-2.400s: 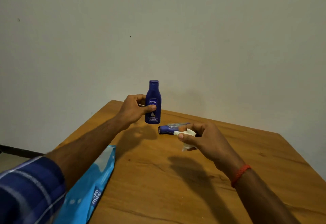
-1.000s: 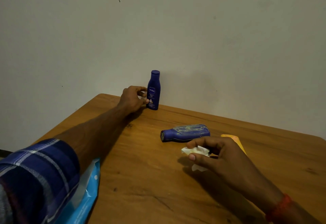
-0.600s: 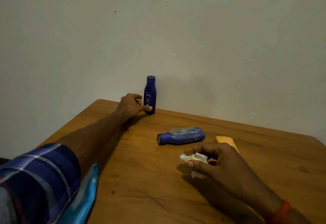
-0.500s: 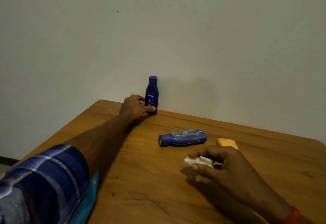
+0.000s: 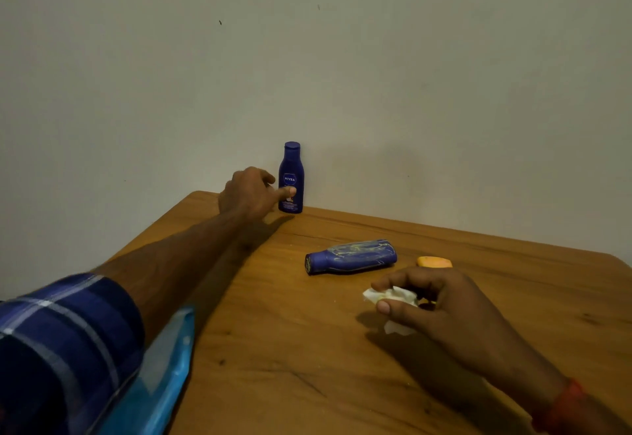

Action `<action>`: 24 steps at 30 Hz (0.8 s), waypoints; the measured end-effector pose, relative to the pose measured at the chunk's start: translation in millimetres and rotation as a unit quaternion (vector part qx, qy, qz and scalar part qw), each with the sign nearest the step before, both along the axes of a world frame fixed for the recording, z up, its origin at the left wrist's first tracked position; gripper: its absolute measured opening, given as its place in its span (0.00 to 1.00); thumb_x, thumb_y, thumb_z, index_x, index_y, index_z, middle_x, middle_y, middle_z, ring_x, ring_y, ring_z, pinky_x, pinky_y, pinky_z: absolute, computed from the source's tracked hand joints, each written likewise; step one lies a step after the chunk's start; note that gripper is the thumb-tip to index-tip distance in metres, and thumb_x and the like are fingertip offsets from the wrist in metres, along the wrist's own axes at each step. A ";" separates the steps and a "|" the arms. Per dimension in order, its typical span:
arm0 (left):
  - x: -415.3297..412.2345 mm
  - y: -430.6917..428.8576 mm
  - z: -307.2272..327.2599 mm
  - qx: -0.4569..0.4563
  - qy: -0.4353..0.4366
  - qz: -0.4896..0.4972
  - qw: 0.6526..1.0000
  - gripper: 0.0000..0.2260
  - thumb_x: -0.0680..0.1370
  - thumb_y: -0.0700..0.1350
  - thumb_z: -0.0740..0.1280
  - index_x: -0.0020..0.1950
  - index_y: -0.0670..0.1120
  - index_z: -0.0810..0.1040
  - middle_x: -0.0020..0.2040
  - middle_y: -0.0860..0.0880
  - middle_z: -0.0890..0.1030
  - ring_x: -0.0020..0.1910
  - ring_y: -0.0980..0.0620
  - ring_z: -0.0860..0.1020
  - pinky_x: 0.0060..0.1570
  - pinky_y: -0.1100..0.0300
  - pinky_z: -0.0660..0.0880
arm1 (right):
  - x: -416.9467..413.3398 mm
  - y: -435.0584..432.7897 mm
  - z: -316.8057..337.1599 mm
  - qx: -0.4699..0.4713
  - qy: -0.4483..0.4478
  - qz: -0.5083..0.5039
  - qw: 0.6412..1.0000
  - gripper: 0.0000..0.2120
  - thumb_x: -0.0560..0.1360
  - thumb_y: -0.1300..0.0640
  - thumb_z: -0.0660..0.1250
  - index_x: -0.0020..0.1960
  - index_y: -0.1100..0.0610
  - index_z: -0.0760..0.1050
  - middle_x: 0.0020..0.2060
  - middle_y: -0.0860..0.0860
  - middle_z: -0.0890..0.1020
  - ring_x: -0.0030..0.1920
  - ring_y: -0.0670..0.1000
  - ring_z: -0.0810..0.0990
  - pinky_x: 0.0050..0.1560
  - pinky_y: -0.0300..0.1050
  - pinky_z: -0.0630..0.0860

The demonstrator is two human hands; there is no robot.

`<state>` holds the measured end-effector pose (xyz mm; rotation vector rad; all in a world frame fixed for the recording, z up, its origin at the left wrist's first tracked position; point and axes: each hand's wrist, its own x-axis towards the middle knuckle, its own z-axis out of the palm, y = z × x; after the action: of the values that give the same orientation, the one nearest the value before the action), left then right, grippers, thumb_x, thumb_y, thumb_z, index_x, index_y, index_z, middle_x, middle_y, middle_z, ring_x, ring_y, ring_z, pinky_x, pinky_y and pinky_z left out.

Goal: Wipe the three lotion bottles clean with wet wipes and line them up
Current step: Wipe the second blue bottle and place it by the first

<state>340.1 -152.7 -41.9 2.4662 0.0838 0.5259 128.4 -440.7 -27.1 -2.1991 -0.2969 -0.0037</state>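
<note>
Your left hand point(image 5: 248, 195): thumb on upright blue bottle point(image 5: 291, 174) at far table point(image 5: 307, 349) edge, fingers curled beside it, grip unclear. Your right hand point(image 5: 444, 308) pinches crumpled wipe point(image 5: 390, 296); second blue bottle point(image 5: 352, 256) lies sideways just beyond.

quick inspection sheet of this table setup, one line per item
surface: wooden table, visible grain and knots
job's things: upright blue bottle at the far edge by the wall; lying blue bottle, streaked; orange bottle, mostly hidden behind the right hand; wipe
clutter: blue wipes pack at the near left edge
grippers: left hand holds the upright blue bottle, thumb on its front; right hand pinches the wipe
cables: nothing seen
surroundings: plain wall
</note>
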 end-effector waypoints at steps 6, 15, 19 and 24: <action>-57.1 -10.3 34.5 0.040 0.173 -0.297 0.938 0.21 0.73 0.59 0.70 0.57 0.45 0.82 0.46 0.48 0.84 0.44 0.53 0.82 0.41 0.64 0.74 | -18.7 0.5 4.1 0.008 -0.017 -0.019 1.000 0.11 0.72 0.50 0.73 0.55 0.40 0.82 0.49 0.36 0.81 0.47 0.35 0.79 0.37 0.28 0.74; -85.0 -44.5 14.6 0.175 0.236 -0.279 0.914 0.25 0.69 0.61 0.75 0.59 0.48 0.76 0.52 0.52 0.80 0.48 0.56 0.77 0.44 0.63 0.74 | -54.6 -9.1 12.8 0.008 -0.025 -0.041 0.999 0.11 0.72 0.51 0.74 0.54 0.40 0.81 0.49 0.34 0.80 0.51 0.39 0.78 0.44 0.34 0.75; -89.5 -52.9 4.3 0.198 0.204 -0.249 0.926 0.18 0.71 0.56 0.75 0.55 0.51 0.76 0.50 0.51 0.80 0.48 0.54 0.78 0.50 0.58 0.78 | -70.9 -15.2 11.1 0.009 -0.019 -0.054 0.998 0.12 0.73 0.52 0.74 0.54 0.41 0.82 0.51 0.36 0.80 0.50 0.39 0.78 0.43 0.33 0.74; -107.5 -50.3 15.5 0.112 0.128 -0.269 0.948 0.14 0.71 0.47 0.77 0.53 0.49 0.77 0.48 0.51 0.81 0.47 0.54 0.79 0.45 0.64 0.75 | -87.9 -21.9 18.4 0.021 -0.021 -0.062 0.998 0.11 0.73 0.53 0.74 0.53 0.40 0.82 0.47 0.31 0.78 0.48 0.36 0.77 0.43 0.32 0.73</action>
<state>232.6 -202.9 -26.4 2.6109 -0.5586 -0.0240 40.5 -462.7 -8.7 -2.1737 -0.1819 -0.1229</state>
